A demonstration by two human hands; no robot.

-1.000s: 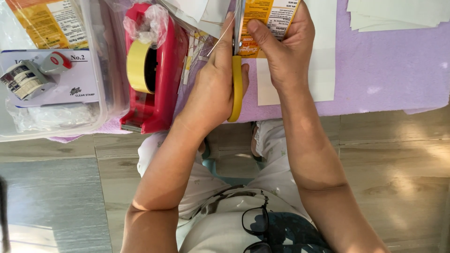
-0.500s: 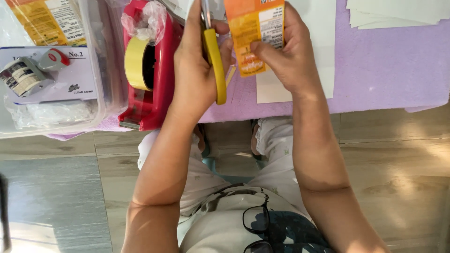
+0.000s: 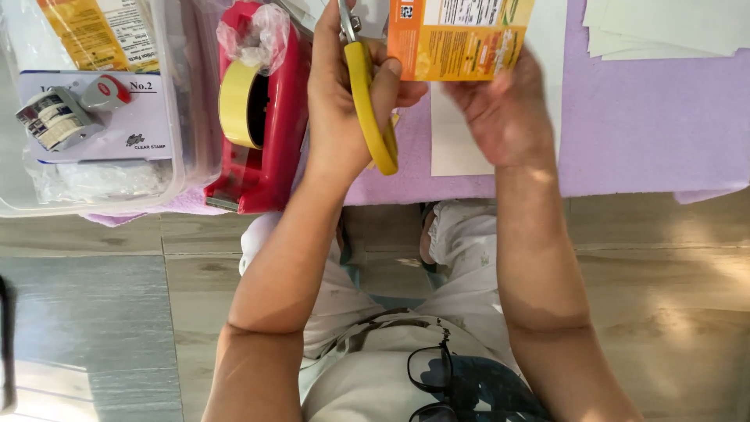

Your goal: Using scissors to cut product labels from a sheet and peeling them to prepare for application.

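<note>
Two hands work above the table: our left hand (image 3: 344, 101) has its fingers closed through the yellow-handled metal scissors (image 3: 367, 101) (blades cut off by the frame edge), while our right hand (image 3: 500, 109) pinches the orange printed cardboard packet (image 3: 457, 39), just beside the red plastic tape dispenser (image 3: 262, 117).

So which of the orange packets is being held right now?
The packet in the right hand, beside the scissors. The other packet lies untouched in the clear box at far left.

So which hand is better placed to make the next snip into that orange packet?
Left, probably. The left hand already grips the yellow-handled scissors right beside the orange packet, blades pointing up past the frame edge. The right hand is occupied holding the packet from behind.
</note>
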